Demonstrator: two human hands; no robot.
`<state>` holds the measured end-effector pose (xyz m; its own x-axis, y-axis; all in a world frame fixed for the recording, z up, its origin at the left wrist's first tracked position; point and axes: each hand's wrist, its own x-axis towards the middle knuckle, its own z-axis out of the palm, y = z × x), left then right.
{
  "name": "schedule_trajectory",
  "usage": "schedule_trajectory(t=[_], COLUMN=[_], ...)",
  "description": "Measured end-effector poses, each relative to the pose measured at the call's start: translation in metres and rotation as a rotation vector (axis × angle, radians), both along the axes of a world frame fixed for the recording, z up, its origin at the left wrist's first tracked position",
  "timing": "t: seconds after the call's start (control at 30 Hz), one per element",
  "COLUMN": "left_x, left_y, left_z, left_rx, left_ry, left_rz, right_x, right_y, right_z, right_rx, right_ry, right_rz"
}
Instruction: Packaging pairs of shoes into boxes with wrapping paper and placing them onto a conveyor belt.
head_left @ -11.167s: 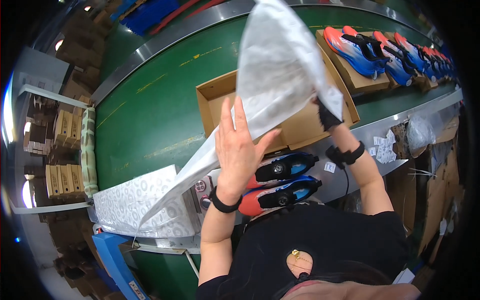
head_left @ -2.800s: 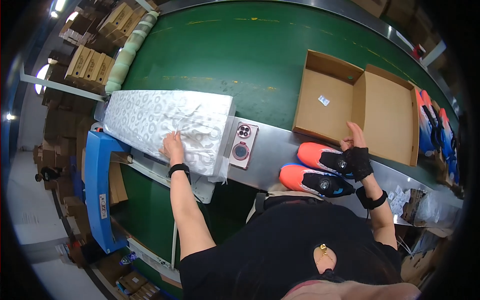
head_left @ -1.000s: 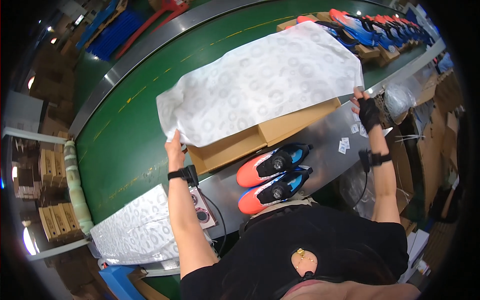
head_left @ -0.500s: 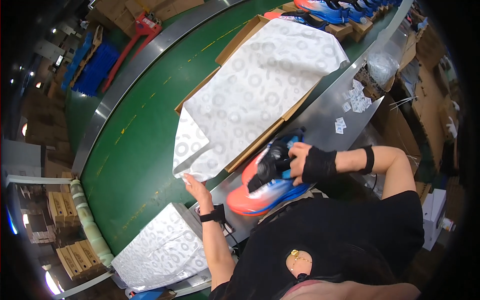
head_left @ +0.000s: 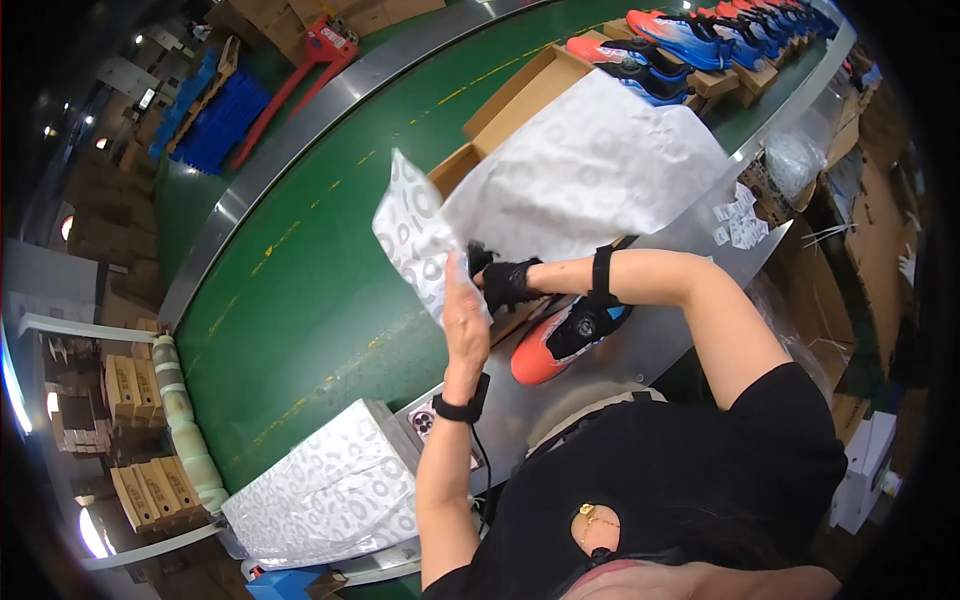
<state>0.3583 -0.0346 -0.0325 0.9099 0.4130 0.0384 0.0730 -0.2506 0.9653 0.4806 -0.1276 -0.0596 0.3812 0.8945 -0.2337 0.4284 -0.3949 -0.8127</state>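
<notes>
Both hands (head_left: 466, 318) at printed tissue paper (head_left: 560, 190)

open brown carton (head_left: 520, 95) on green belt (head_left: 330, 290)

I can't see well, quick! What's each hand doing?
Left hand: lifting the printed wrapping paper.
Right hand: gloved, under the paper; grip cannot be told.

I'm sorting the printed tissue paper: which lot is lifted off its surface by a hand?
The single white patterned tissue sheet draped over the open cardboard box, lifted by the left hand; the stack lies flat.
</notes>
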Motion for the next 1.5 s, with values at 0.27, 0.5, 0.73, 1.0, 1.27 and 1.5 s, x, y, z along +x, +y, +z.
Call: schedule_trajectory(t=[0.27, 0.5, 0.73, 1.0, 1.27, 1.5], left_x=[0.061, 0.085, 0.046, -0.042, -0.034, 0.087], left_y=[0.028, 0.014, 0.005, -0.075, -0.018, 0.02], left_z=[-0.007, -0.054, -0.021, -0.043, 0.001, -0.04], left_rx=[0.469, 1.177, 0.716, 0.499, -0.758, -0.892], left_ry=[0.288, 0.735, 0.356, -0.068, 0.129, 0.305], left_rz=[-0.422, -0.636, -0.415, -0.28, 0.158, 0.206], right_x=[0.065, 0.088, -0.003, -0.014, -0.005, -0.007], right_y=[-0.082, -0.145, -0.229, -0.195, -0.181, -0.133], right_z=[-0.015, 0.071, 0.038, 0.017, 0.02, -0.011], right_rx=[-0.191, 0.198, 0.302, 0.03, 0.102, 0.334], right_ry=[-1.316, -1.196, -0.594, 0.441, 0.688, 1.036], right_rz=[-0.212, -0.445, -0.88, -0.664, -0.63, -1.14])
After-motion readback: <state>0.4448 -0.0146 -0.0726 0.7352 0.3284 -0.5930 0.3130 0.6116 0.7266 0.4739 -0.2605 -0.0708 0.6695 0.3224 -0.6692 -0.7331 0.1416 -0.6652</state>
